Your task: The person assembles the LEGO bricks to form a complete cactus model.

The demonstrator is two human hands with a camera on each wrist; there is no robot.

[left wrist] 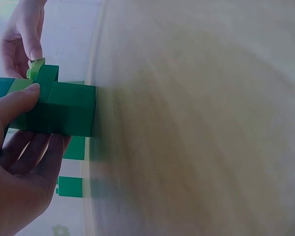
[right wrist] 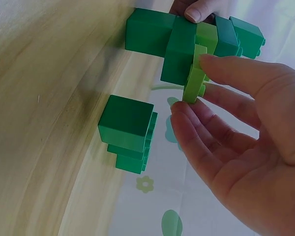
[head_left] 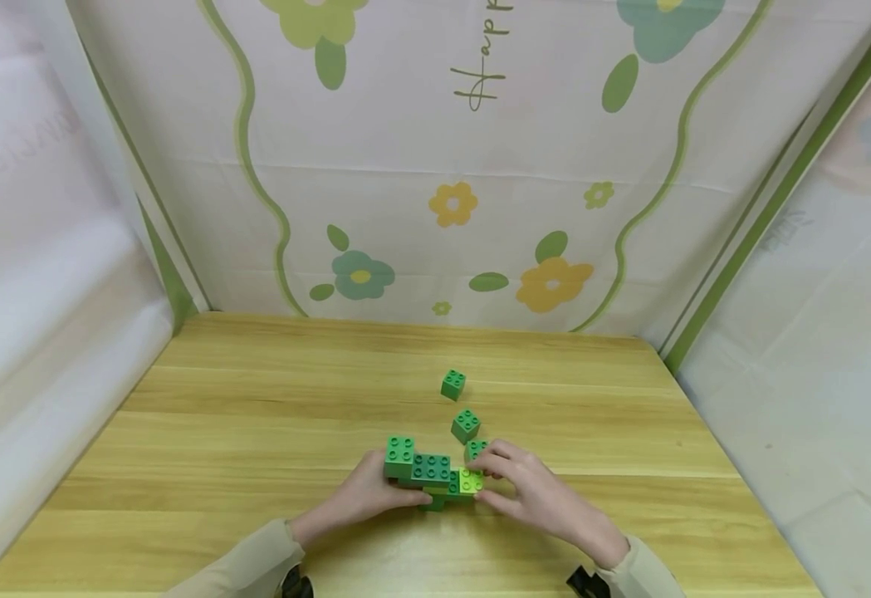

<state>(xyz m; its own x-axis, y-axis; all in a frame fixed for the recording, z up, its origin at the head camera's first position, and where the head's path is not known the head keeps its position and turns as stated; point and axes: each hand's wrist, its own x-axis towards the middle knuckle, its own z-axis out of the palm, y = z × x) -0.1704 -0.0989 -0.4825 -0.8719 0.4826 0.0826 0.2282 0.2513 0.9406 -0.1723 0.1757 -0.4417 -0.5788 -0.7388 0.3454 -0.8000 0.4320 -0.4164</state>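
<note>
My left hand (head_left: 368,492) grips a joined build of green toy building bricks (head_left: 431,469) just above the table, thumb on the near side and fingers on the far side. The build mixes dark green bricks with some lime green. At its right end sits a thin lime-green brick (head_left: 471,481), which my right hand (head_left: 538,497) pinches between thumb and fingers. In the right wrist view this lime-green brick (right wrist: 192,82) lies against the studded side of a dark green brick (right wrist: 179,49). Whether it is fully pressed on, I cannot tell.
Three loose green bricks stand in a line beyond the hands: a far one (head_left: 453,384), a middle one (head_left: 466,426) and a near one (head_left: 475,449) close to the right fingertips. White printed cloth (head_left: 375,166) walls the wooden table (head_left: 256,399) at the back and sides.
</note>
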